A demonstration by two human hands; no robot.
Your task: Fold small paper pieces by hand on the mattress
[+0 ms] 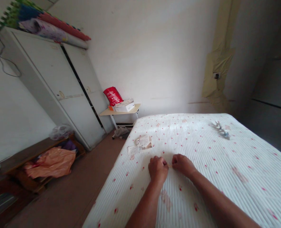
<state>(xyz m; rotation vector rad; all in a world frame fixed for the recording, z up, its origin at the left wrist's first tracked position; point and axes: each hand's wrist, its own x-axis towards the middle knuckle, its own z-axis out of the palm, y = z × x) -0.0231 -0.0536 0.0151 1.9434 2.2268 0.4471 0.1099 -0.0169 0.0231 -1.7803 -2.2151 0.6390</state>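
Note:
Both my hands are close together, low over the striped white bed cover [190, 190] with red dots. My left hand [158, 169] is closed, fingers curled and thumb pressed in. A few centimetres to its right, my right hand [183, 164] is also closed, its fingertips pinched. A small pale piece shows in the gap between the two sets of fingertips; it is too small to name. Beyond my left hand lie printed papers [142, 142] on the cover. Farther off at the right, a crumpled whitish and grey object [220, 130] lies on the bed; its kind is unclear.
Behind the bed's left corner stands a small table [104, 112] with a red bag [113, 96] and a white box [125, 107]. A grey cabinet [47, 72] with rolled mats on top stands left. An orange plastic bag [52, 162] lies on a wooden bench.

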